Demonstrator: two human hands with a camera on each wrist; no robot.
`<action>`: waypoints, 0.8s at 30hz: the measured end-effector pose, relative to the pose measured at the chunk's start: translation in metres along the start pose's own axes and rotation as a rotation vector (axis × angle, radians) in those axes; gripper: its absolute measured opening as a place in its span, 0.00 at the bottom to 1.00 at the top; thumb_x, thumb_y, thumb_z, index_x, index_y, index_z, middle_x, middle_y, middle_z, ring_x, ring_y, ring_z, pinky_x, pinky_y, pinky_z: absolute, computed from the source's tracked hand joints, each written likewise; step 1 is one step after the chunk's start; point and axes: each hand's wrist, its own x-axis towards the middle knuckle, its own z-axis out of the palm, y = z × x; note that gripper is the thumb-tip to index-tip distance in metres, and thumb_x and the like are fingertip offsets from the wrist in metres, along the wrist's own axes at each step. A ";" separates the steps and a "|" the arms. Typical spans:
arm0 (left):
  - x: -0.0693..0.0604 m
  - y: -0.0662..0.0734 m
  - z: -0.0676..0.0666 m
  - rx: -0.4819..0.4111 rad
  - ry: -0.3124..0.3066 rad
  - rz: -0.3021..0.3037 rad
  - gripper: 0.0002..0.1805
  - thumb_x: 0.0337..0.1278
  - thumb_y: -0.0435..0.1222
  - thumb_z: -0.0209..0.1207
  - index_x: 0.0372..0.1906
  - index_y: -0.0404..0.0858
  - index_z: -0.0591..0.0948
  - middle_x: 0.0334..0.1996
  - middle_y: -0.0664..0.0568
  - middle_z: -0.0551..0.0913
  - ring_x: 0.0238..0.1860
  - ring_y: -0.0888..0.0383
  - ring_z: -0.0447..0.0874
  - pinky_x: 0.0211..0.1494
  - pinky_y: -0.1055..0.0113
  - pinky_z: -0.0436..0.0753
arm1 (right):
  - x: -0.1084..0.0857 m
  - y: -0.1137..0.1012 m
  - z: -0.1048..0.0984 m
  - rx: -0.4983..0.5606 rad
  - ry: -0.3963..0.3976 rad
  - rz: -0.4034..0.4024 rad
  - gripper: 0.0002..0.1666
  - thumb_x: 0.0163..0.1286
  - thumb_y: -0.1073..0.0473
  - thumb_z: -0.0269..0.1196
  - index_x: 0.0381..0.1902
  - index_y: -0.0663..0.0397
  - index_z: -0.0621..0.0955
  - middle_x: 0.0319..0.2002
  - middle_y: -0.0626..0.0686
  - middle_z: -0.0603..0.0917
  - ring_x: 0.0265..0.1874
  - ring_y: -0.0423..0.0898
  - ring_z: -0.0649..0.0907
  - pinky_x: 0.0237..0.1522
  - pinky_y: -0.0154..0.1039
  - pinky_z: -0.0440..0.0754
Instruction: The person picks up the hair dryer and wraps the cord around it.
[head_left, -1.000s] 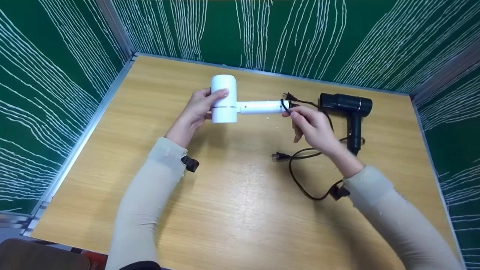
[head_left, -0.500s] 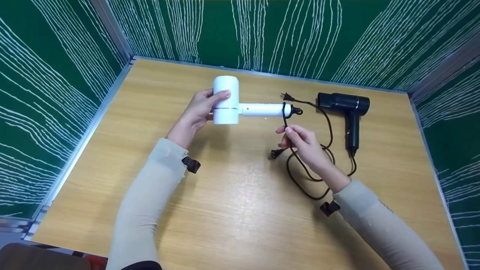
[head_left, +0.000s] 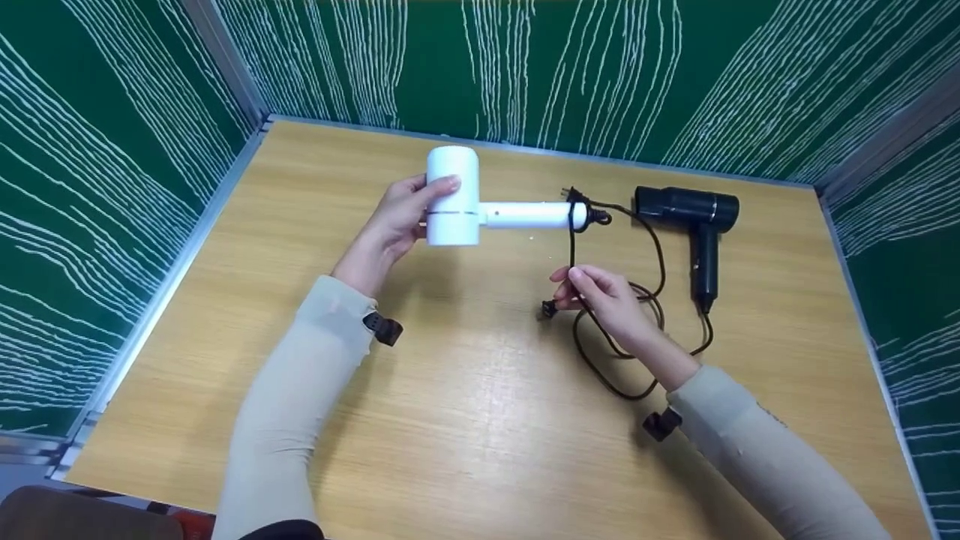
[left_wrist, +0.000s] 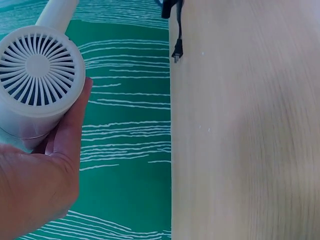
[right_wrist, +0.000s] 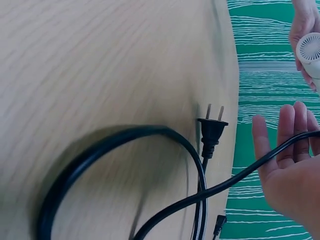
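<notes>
My left hand [head_left: 396,219] [left_wrist: 40,187] grips the barrel of a white hair dryer [head_left: 454,227] [left_wrist: 37,65], thumb across its front, held above the table. Its handle points right, and a black cord [head_left: 572,251] [right_wrist: 220,187] loops round the handle's end. Below that end, my right hand [head_left: 611,301] [right_wrist: 295,175] pinches this cord between thumb and fingers in the head view; the right wrist view shows the cord crossing its extended fingers. A plug [head_left: 549,308] [right_wrist: 212,132] lies just left of my right hand.
A black hair dryer [head_left: 705,251] lies at the back right of the wooden table [head_left: 450,420], its cord curving down and left. Another plug [head_left: 574,196] is near the white handle's end. Green walls [head_left: 450,67] with white lines enclose the back and sides.
My right hand has moved from the white handle's end toward the near side, and the cord now stretches down from the handle to it. My left hand holds nearly the same place.
</notes>
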 end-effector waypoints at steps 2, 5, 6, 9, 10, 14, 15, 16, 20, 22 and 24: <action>0.000 0.000 0.000 -0.002 -0.008 -0.002 0.35 0.68 0.49 0.71 0.73 0.40 0.75 0.63 0.44 0.82 0.61 0.44 0.82 0.62 0.49 0.82 | 0.002 0.000 -0.001 -0.006 0.000 0.008 0.24 0.88 0.58 0.52 0.56 0.80 0.79 0.37 0.55 0.87 0.39 0.50 0.89 0.51 0.44 0.90; -0.002 0.000 -0.001 -0.002 -0.023 -0.002 0.33 0.69 0.50 0.70 0.72 0.40 0.76 0.63 0.43 0.82 0.61 0.44 0.83 0.62 0.49 0.83 | 0.007 0.001 -0.005 -0.010 -0.009 0.023 0.24 0.88 0.57 0.53 0.57 0.79 0.80 0.37 0.54 0.86 0.37 0.47 0.88 0.49 0.44 0.91; -0.002 0.000 -0.001 -0.001 -0.029 -0.002 0.33 0.69 0.49 0.70 0.72 0.40 0.76 0.63 0.43 0.83 0.61 0.44 0.83 0.62 0.49 0.83 | 0.009 0.001 -0.007 -0.017 -0.017 0.032 0.23 0.88 0.56 0.54 0.56 0.77 0.81 0.37 0.54 0.86 0.36 0.47 0.88 0.48 0.43 0.91; -0.004 0.000 0.000 0.003 -0.050 0.003 0.32 0.70 0.49 0.69 0.71 0.39 0.76 0.62 0.43 0.83 0.61 0.44 0.83 0.62 0.48 0.83 | 0.014 0.002 -0.014 -0.037 -0.044 0.058 0.22 0.87 0.54 0.55 0.54 0.69 0.84 0.36 0.55 0.85 0.32 0.44 0.88 0.45 0.42 0.91; -0.004 0.000 0.000 0.005 -0.058 0.006 0.32 0.70 0.48 0.69 0.71 0.39 0.76 0.63 0.42 0.82 0.61 0.44 0.83 0.62 0.48 0.83 | 0.015 0.001 -0.016 -0.042 -0.055 0.068 0.21 0.87 0.53 0.55 0.54 0.67 0.85 0.36 0.55 0.85 0.31 0.43 0.87 0.44 0.42 0.91; -0.005 -0.001 0.000 0.009 -0.091 0.024 0.31 0.72 0.47 0.68 0.71 0.38 0.76 0.62 0.42 0.83 0.61 0.44 0.83 0.61 0.48 0.84 | 0.024 -0.003 -0.026 -0.065 -0.099 0.083 0.23 0.87 0.54 0.56 0.55 0.72 0.83 0.33 0.53 0.83 0.26 0.41 0.85 0.42 0.43 0.92; -0.005 -0.001 0.000 0.012 -0.102 0.030 0.31 0.72 0.47 0.68 0.71 0.38 0.76 0.62 0.42 0.83 0.60 0.44 0.83 0.61 0.48 0.84 | 0.027 -0.004 -0.028 -0.074 -0.109 0.081 0.23 0.87 0.55 0.56 0.55 0.74 0.83 0.33 0.52 0.82 0.26 0.40 0.84 0.42 0.43 0.92; -0.006 -0.002 -0.001 0.017 -0.115 0.039 0.30 0.72 0.46 0.67 0.71 0.37 0.76 0.62 0.41 0.83 0.60 0.44 0.84 0.60 0.48 0.85 | 0.030 -0.006 -0.031 -0.075 -0.114 0.083 0.23 0.86 0.55 0.56 0.55 0.76 0.82 0.32 0.51 0.82 0.25 0.40 0.83 0.42 0.44 0.92; -0.007 -0.003 -0.003 0.033 -0.166 0.067 0.30 0.71 0.45 0.66 0.70 0.35 0.77 0.59 0.40 0.84 0.57 0.44 0.85 0.56 0.49 0.88 | 0.041 -0.014 -0.042 -0.073 -0.121 0.111 0.18 0.84 0.59 0.60 0.50 0.73 0.85 0.30 0.51 0.82 0.25 0.40 0.81 0.42 0.46 0.92; -0.007 -0.004 -0.004 0.044 -0.186 0.074 0.30 0.71 0.45 0.65 0.69 0.34 0.77 0.58 0.39 0.84 0.56 0.44 0.85 0.54 0.50 0.88 | 0.046 -0.020 -0.047 -0.067 -0.129 0.126 0.11 0.82 0.63 0.61 0.49 0.66 0.87 0.31 0.52 0.83 0.26 0.41 0.81 0.43 0.48 0.92; -0.007 -0.003 -0.005 0.053 -0.203 0.073 0.29 0.71 0.46 0.65 0.69 0.34 0.77 0.58 0.40 0.84 0.56 0.45 0.86 0.53 0.51 0.89 | 0.050 -0.028 -0.053 -0.080 -0.151 0.120 0.09 0.79 0.69 0.60 0.47 0.61 0.87 0.33 0.53 0.84 0.28 0.42 0.81 0.44 0.48 0.92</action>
